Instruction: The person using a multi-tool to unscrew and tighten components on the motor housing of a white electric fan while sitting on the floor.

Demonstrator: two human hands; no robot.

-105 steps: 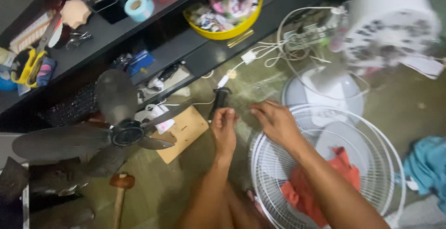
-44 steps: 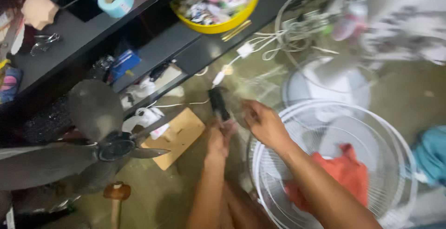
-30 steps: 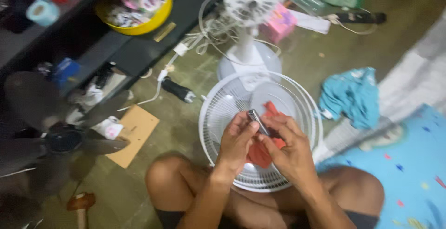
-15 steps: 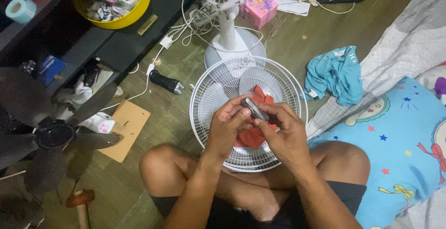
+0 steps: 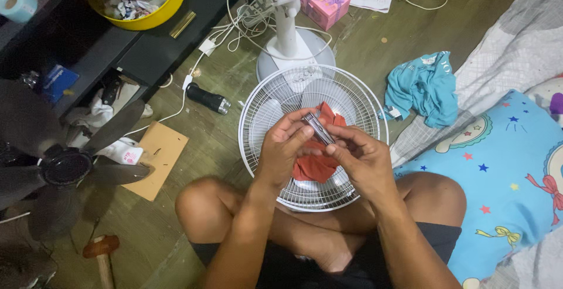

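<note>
Both hands are up over the lap: the left hand and the right hand are each closed around the same small silver metal tool, fingertips pinching it from either side, held tilted just above the white fan grille that lies flat on the floor against the crossed legs. A red cloth sits on the grille right under the hands. Behind it stands the white fan stand; a black flashlight lies on the floor to the left, a teal garment to the right, a dark fan blade far left
</note>
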